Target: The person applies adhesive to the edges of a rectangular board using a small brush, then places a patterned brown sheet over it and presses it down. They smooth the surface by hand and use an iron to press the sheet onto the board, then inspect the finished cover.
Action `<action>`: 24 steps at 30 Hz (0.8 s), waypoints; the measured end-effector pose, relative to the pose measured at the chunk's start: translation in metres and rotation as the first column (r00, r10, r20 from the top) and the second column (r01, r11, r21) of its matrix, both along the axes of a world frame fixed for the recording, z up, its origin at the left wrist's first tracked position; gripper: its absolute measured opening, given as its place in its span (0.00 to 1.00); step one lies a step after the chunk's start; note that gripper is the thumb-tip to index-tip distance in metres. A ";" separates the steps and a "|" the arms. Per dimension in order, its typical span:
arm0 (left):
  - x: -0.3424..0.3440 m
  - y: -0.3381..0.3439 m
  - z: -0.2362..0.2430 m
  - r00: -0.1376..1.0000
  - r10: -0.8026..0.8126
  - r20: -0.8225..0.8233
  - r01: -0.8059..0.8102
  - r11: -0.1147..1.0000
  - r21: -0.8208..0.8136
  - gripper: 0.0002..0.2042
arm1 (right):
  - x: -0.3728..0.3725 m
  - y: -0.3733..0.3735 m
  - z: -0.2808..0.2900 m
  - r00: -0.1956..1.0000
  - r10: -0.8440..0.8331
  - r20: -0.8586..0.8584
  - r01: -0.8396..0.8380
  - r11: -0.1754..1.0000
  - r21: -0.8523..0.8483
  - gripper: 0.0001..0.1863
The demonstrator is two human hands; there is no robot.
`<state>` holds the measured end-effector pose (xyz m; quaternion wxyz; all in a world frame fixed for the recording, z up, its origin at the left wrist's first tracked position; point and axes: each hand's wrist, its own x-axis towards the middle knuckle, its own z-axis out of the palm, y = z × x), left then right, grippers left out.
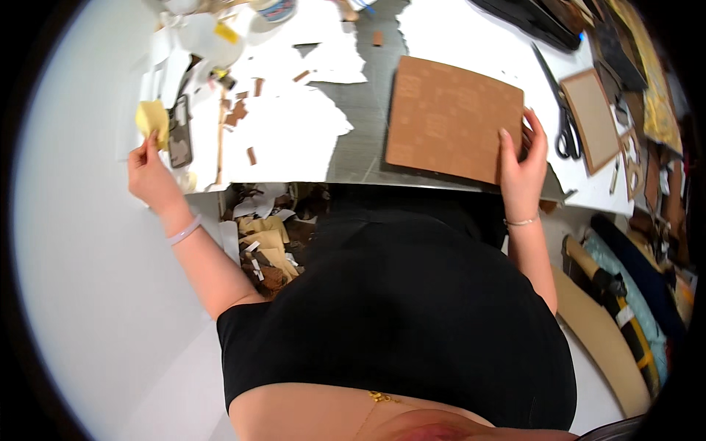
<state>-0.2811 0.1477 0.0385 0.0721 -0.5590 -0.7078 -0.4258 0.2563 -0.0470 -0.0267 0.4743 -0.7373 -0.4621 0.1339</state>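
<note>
At the far left, my left hand point(156, 175) pinches a small yellow piece point(152, 116), paper or thin foam, by its lower edge. A dark phone point(180, 132) lies just right of those fingers. My right hand point(523, 163) grips the right edge of a flat brown panel point(456, 117) with a faint square pattern, thumb on top and fingers behind the edge. The panel looks like leather or covered board and lies over the grey table surface near the front edge.
White paper sheets point(287, 136) with brown scraps cover the table's left side. Black scissors point(562, 117) and a tan framed panel point(592, 121) lie at right. A scrap-filled bin point(268, 235) stands under the table. Rolled materials point(625, 316) lean at lower right. Containers point(209, 37) stand back left.
</note>
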 end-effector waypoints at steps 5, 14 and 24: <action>0.030 0.012 0.006 0.978 0.015 -0.209 -0.051 0.984 -0.170 0.14 | 0.009 -0.011 0.005 0.999 -0.038 0.000 0.038 0.999 0.006 0.31; 0.084 -0.029 -0.006 0.955 -0.087 -0.285 0.091 0.996 0.001 0.12 | 0.035 -0.075 0.026 0.989 -0.027 0.145 0.020 0.999 0.048 0.17; 0.191 -0.103 -0.006 0.908 -0.326 0.263 0.380 0.905 -0.192 0.06 | 0.030 -0.092 0.014 0.995 -0.072 0.074 0.062 0.990 0.127 0.08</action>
